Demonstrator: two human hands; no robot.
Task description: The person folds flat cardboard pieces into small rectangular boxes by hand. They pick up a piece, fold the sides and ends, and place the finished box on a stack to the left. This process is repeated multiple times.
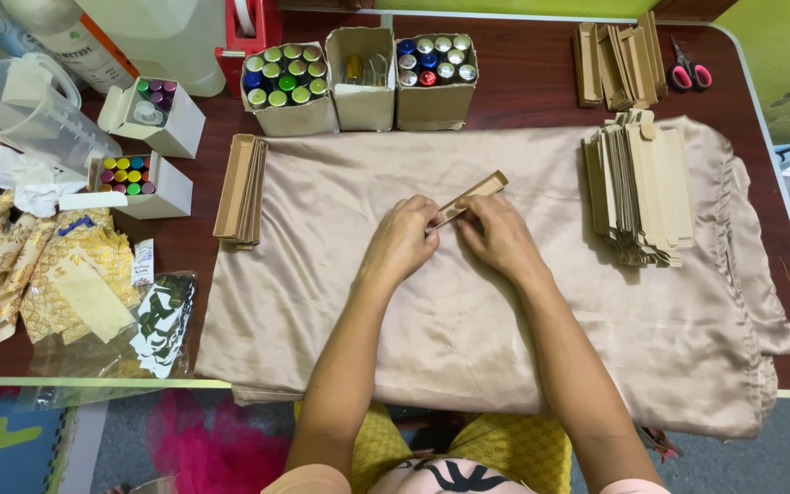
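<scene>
Kraft-brown card is what I hold: a narrow flat box blank, pinched at its near end between the fingers of both my hands. My left hand grips it from the left, my right hand from the right, and the far end points up and away to the right, free in the air above the cloth. I think I hold it so low and close because both thumbs must press along the fold.

Under my hands lies a beige satin cloth, which covers most of the dark red-brown table and hangs a little over the near edge. To my right on the cloth is a big stack of flat blanks, near enough to reach. To my left, at the edge of the cloth, is a small pile of folded boxes.

Farther away stand open cartons of small bottles with coloured caps, and another carton beside them. In the far right corner lie more blanks and scissors with pink handles. At the left are patterned yellow pouches and a clear plastic jug.
</scene>
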